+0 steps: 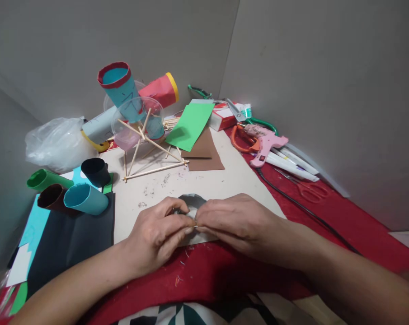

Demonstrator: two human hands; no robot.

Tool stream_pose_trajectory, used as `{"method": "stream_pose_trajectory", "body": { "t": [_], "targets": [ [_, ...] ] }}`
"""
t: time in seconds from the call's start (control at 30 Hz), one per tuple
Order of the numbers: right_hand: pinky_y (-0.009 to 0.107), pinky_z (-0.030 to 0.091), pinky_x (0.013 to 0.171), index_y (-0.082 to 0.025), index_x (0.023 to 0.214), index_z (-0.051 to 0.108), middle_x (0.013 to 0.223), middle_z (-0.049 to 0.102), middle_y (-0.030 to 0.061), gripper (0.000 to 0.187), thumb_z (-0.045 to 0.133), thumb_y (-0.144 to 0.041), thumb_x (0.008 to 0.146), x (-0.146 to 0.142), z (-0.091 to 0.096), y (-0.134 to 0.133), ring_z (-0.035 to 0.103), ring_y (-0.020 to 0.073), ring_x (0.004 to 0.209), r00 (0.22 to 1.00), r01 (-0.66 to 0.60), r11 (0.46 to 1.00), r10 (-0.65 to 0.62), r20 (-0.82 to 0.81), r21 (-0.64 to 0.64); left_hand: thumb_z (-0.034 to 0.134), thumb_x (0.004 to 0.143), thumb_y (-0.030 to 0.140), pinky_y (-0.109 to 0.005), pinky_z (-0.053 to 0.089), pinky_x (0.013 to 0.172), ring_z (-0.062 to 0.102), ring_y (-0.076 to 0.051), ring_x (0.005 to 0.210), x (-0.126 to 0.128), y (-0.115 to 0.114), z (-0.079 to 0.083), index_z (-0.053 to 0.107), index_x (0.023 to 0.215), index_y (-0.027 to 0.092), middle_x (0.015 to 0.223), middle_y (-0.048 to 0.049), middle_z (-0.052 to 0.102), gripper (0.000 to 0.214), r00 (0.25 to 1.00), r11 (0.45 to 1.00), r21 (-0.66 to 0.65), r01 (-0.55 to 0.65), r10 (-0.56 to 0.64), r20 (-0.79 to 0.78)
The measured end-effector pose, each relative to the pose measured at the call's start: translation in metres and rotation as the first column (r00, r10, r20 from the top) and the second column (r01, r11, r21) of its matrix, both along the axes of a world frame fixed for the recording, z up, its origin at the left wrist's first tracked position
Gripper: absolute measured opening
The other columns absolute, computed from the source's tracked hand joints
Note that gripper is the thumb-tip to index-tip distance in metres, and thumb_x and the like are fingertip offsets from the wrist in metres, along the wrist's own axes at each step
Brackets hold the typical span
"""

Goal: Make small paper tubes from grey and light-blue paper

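One left hand [158, 232]: fingers bent, thumb and forefinger pinching the near side of a dark ring.
One right hand [236, 221]: fingers held together and pressed to the same spot, their tips meeting the left hand's; exactly what each fingertip grips is hidden.
Dark ring [193, 197]: at the front of the white board, between the hands, its far side curving up behind the fingers.
White board [245, 180]: lying on a red cloth [353, 221], with dark smudges on its surface.
Cups: blue [89, 201], brown [50, 198], green [48, 179] and black [95, 172], grouped to the left, near a black sheet [75, 239].
Stick frame [156, 170]: on the board beyond the hands, with a red-rimmed blue tube [123, 92] behind it.
Paper: a green sheet [190, 124] overlapping brown paper [207, 163].
Right side: a pink glue gun [267, 142], its black cord [302, 207] running toward the front, and red-handled scissors [312, 192] nearby.
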State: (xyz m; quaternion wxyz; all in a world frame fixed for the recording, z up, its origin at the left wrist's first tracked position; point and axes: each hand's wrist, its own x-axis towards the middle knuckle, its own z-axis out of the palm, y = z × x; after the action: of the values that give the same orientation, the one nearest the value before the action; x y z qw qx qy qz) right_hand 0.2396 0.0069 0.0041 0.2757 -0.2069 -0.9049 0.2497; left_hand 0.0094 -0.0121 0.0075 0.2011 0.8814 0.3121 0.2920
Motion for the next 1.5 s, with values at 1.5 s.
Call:
{"method": "stream_pose_trajectory", "body": {
  "t": [1.5],
  "targets": [
    [0.022, 0.047, 0.066, -0.016, 0.104, 0.068, 0.089, 0.071, 0.0049, 0.019, 0.049, -0.019, 0.1, -0.002, -0.005, 0.002, 0.064, 0.0129, 0.076, 0.997, 0.044, 0.984, -0.032, -0.067, 0.172, 0.058, 0.09, 0.012, -0.024, 0.051, 0.059, 0.064, -0.014, 0.063, -0.001, 0.006, -0.009, 0.066, 0.094, 0.014, 0.072, -0.0057, 0.07, 0.009, 0.989, 0.991, 0.131, 0.038, -0.056, 0.136]
  ]
}}
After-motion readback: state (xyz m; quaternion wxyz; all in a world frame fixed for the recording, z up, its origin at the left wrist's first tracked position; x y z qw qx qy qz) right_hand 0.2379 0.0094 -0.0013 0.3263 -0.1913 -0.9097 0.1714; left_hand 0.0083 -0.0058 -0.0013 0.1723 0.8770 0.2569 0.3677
